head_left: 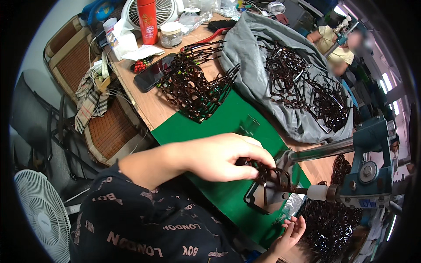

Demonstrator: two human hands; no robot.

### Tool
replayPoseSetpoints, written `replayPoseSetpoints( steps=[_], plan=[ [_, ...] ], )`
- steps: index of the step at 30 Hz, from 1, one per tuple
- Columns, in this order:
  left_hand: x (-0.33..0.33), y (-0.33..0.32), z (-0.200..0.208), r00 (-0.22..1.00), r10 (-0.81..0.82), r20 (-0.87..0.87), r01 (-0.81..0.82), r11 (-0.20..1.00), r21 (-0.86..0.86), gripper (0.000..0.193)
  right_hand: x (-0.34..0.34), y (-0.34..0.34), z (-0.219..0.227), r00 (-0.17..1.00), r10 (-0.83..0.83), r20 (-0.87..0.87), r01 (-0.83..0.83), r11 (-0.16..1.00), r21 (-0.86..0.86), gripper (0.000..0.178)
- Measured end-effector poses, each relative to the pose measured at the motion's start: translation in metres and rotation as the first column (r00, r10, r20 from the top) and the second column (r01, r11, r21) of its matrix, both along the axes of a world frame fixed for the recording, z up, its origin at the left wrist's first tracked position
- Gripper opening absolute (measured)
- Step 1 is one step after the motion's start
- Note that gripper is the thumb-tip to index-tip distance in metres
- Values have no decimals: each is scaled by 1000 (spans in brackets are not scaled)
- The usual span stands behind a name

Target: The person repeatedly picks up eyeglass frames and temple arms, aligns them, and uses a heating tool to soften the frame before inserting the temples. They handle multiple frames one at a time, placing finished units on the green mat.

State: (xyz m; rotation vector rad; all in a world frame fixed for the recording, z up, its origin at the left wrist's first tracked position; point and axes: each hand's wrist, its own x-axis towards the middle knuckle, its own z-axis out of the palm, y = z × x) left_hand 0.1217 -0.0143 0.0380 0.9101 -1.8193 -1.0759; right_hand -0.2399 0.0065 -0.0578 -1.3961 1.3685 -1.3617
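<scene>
My left hand (pixel 223 158) reaches across the green mat (pixel 206 184) and is closed on dark brown eyeglass frames (pixel 272 175), pinched between thumb and fingers. They lie right by the white collar (pixel 317 192) and thin rod of a blue-green bench press (pixel 368 166). Below them, a dark-rimmed flat plate (pixel 263 197) lies under the press. Lower right, my right hand (pixel 291 232) has its fingers loosely bent and apart, with nothing visible in them. It is near a clear plastic bag (pixel 293 205) and a big heap of dark frames (pixel 329 223).
More brown eyeglass frames (pixel 193 92) lie beside a phone (pixel 153 72). A grey cloth sack (pixel 250 48) holds a tangled pile. A red bottle (pixel 148 22), a jar (pixel 171 35) and a fan stand at the back. Another person (pixel 335 46) is at the far right.
</scene>
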Motion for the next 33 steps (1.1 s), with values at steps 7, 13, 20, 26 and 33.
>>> replayPoseSetpoints(
  steps=[7,13,20,26,33],
  plan=[
    [89,-58,40,639,699,322,-196,553,-810,36,0,0,-5,999,-20,31,19,1000,12,31],
    [151,-105,-4,348,285,893,-155,957,-245,38,-9,10,-10,996,-80,45,76,994,78,28],
    [25,-171,-17,465,658,592,-106,705,-701,50,0,14,-2,995,-68,66,63,995,79,25],
    [-3,-199,-6,652,702,287,-151,491,-858,9,0,27,3,1000,-23,4,22,993,117,23],
    [-31,-127,38,841,529,-111,-541,823,-174,36,-21,37,-31,993,-101,-67,113,972,208,18]
  ],
)
